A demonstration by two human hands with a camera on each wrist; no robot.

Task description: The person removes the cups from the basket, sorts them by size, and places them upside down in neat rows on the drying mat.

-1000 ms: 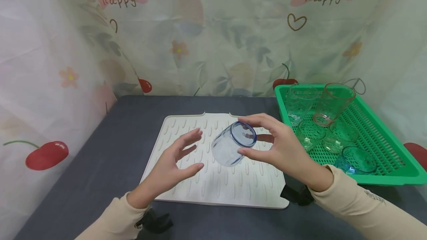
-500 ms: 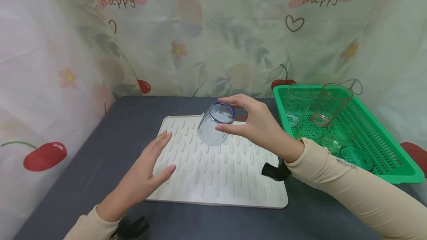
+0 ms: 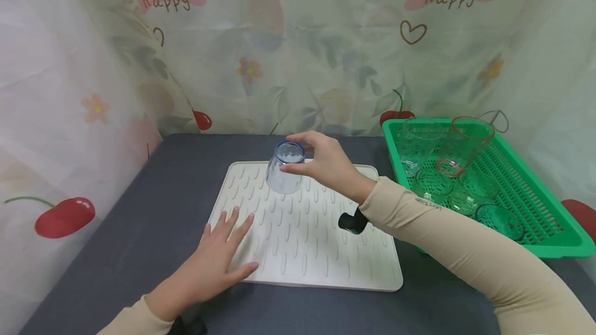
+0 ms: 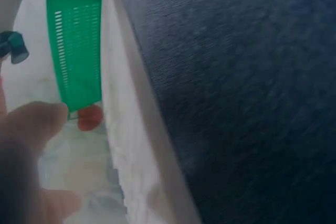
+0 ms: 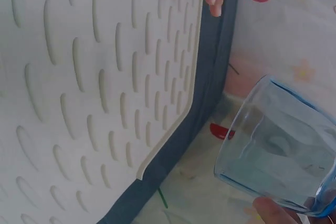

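My right hand (image 3: 328, 164) holds a clear drinking glass (image 3: 284, 174) between thumb and fingers, over the back left part of a white ridged drying mat (image 3: 321, 242). The glass has its blue-tinged narrower end up and its wider end down. In the right wrist view, the glass (image 5: 273, 145) appears apart from the mat, with a fingertip against its side. My left hand (image 3: 209, 262) is spread above the mat's front left corner and holds nothing. Part of the left hand (image 4: 31, 140) shows blurred in the left wrist view.
A green slotted basket (image 3: 535, 185) stands to the right, holding several glasses, among them a tall one with a red rim (image 3: 463, 143). A dark cloth (image 3: 153, 211) covers the table. Printed curtains (image 3: 298, 56) hang behind and at both sides.
My right hand has carried the glass left and toward the back, turning it from tilted to nearly vertical. My left hand has drawn away from the glass, down and left, its fingers spreading.
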